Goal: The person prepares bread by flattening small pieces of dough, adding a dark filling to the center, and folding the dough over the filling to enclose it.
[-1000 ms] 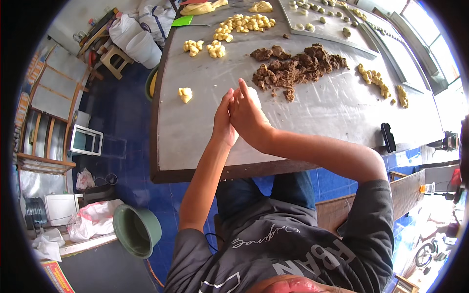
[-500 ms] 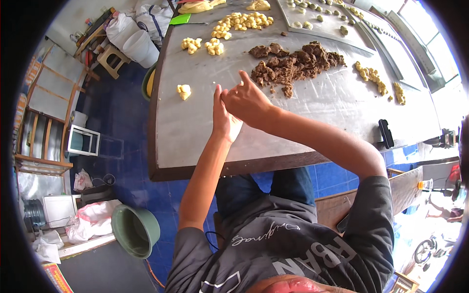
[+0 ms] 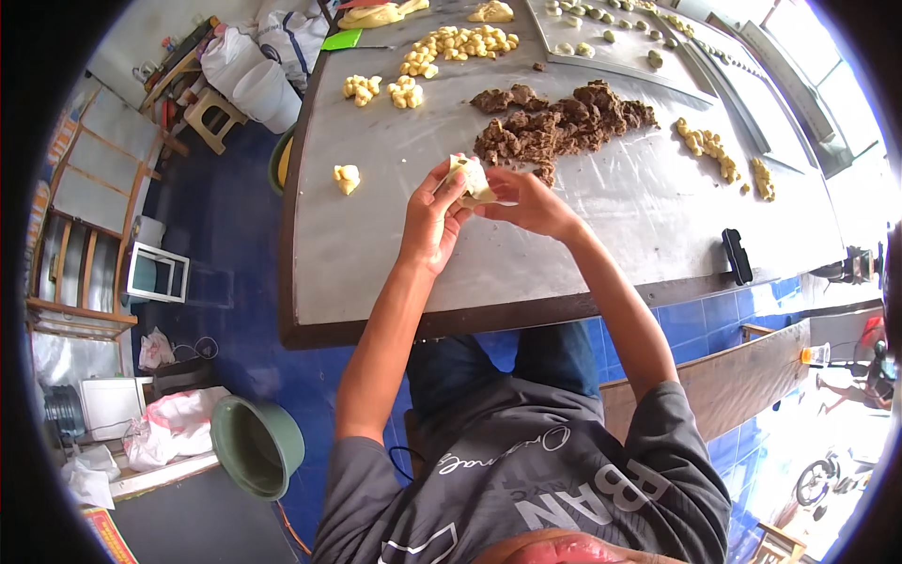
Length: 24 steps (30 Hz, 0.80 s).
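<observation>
Above the metal-topped table point(image 3: 376, 273), my left hand point(image 3: 434, 211) holds a thin, pale yellow piece of dough point(image 3: 474, 179) between thumb and fingers. A little dark filling shows at its upper edge. My right hand point(image 3: 531, 200) grips the same dough from the other side. Just beyond the hands lies a heap of crumbly brown filling point(image 3: 564, 127). To their left sits a small clump of dough pieces point(image 3: 347, 179). Farther back are two more clumps point(image 3: 406, 92) and a long pile of yellow dough balls point(image 3: 460, 45).
A tray of greenish rounds point(image 3: 611, 42) stands at the far right. Yellow-brown lumps point(image 3: 707, 148) and a black phone-like object point(image 3: 737, 257) lie on the right. A green scraper point(image 3: 342, 39) rests at the back left. A green tub point(image 3: 258, 446) is on the blue floor.
My right hand has turned and drawn back from over my left palm to its right side. The dough, hidden before, now shows stretched between both hands.
</observation>
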Motion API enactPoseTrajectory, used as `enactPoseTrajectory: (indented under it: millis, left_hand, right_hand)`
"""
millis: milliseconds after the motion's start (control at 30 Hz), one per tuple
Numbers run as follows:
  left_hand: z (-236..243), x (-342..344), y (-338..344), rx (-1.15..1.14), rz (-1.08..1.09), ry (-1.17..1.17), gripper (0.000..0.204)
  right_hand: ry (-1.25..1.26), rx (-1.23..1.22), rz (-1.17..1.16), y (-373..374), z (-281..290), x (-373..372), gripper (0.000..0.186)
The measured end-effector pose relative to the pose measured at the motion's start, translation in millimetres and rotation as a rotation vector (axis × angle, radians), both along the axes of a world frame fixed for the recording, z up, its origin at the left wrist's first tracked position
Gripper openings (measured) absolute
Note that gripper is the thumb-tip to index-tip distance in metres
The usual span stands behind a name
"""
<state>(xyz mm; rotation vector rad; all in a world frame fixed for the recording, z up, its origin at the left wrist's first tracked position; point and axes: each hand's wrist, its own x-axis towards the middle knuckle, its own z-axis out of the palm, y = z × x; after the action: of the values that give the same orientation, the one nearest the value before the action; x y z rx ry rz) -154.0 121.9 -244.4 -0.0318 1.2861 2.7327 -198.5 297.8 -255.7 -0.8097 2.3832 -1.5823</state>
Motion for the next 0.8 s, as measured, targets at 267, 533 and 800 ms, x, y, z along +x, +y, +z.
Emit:
enactPoseTrajectory:
  millis: [267, 533, 800]
  left_hand:
    - [5, 3, 3, -0.054, 0.059, 0.153, 0.044]
    - [7, 5, 4, -0.085, 0.098, 0.248, 0.045]
    - [3, 4, 6, -0.171, 0.176, 0.293, 0.040]
  right_hand:
    - [-0.356, -0.256, 0.120, -3, -15, -2, 0.038]
    - [-0.375, -0.287, 0.144, -5, -8, 3, 0.031]
    - [-0.580, -0.449, 0.063, -16, 6, 24, 0.031]
